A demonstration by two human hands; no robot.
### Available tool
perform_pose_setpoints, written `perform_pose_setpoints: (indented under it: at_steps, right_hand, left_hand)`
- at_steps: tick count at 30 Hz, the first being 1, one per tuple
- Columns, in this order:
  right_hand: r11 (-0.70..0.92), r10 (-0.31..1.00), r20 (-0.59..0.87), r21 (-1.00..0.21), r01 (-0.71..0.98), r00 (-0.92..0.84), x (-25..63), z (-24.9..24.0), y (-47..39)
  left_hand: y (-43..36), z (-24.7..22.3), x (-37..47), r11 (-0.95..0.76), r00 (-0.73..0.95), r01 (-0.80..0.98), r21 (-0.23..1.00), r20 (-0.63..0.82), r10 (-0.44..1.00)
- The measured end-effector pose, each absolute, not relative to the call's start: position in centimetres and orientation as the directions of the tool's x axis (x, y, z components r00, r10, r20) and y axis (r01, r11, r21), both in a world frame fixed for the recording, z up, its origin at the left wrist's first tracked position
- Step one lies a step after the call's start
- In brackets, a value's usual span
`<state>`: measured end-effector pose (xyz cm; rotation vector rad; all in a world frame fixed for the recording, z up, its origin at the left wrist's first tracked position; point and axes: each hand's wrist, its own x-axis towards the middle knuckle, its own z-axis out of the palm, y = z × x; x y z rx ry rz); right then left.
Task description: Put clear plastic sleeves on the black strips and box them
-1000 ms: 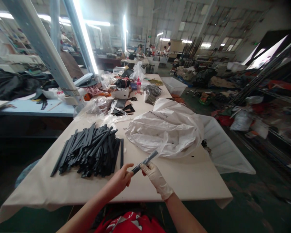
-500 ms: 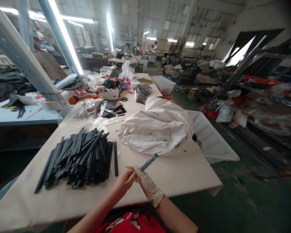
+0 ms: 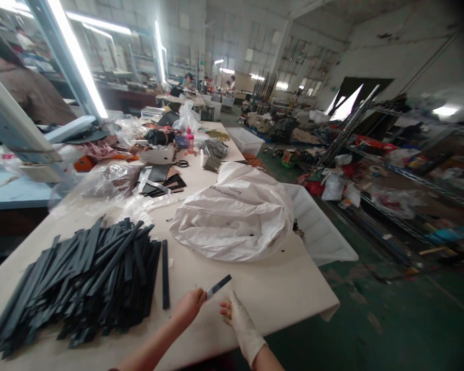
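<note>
Table (image 3: 263, 293), 1, pale covering: supporting the white sack and spreading out on its near and left sides.
White bin (image 3: 320, 224), 1: standing against the right side of the sack, partly hidden by it.
White sack (image 3: 232, 226), 1, crumpled, dark lettering on its upper part: lying on the table and serving as landmark.
Pile of dark strips (image 3: 96, 283), 1, count not tellable: sprawling to the left of the sack and nearer the wearer.
Clear plastic wrapping (image 3: 114, 180), crinkled: lying left of the sack, farther off than the pile.
Hands, 2. Left hand (image 3: 191, 305), bare: closing its fingers on the near end of the held strip, on the near side of the sack. Right hand (image 3: 240, 318), gloved in off-white: gripping nothing, fingers loosely curving, hovering nearer the wearer than the sack.
Pink bottle (image 3: 190, 144), 1: standing beyond the sack, to its left.
Loose strip (image 3: 166, 273), 1, dark: lying between sack and pile.
Held strip (image 3: 220, 285), 1, dark with a lighter part: projecting from the left hand, pointing up and right, just short of the sack.
</note>
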<state>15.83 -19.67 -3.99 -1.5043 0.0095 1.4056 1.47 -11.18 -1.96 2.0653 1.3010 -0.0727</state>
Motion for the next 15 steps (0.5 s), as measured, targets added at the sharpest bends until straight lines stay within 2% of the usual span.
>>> perform_pose_setpoints:
  at_steps: [4,9,15]
  right_hand:
    - [-0.488,0.61,-0.72,-0.671,-0.558,0.332,20.3,-3.4,-16.7]
    - [-0.486,0.626,-0.721,-0.66,-0.573,0.299,24.3,-2.5,-13.0]
    - [-0.435,0.667,-0.671,-0.703,-0.563,0.323,27.4,-3.1,-11.5]
  left_hand:
    - [-7.4,-1.8,3.5,-0.31,0.5,0.83,0.463,-0.372,0.782]
    - [0.7,1.8,12.3,-0.503,0.622,0.738,0.449,-0.166,0.765]
    - [7.4,1.8,22.6,-0.483,0.639,0.716,0.504,-0.195,0.744]
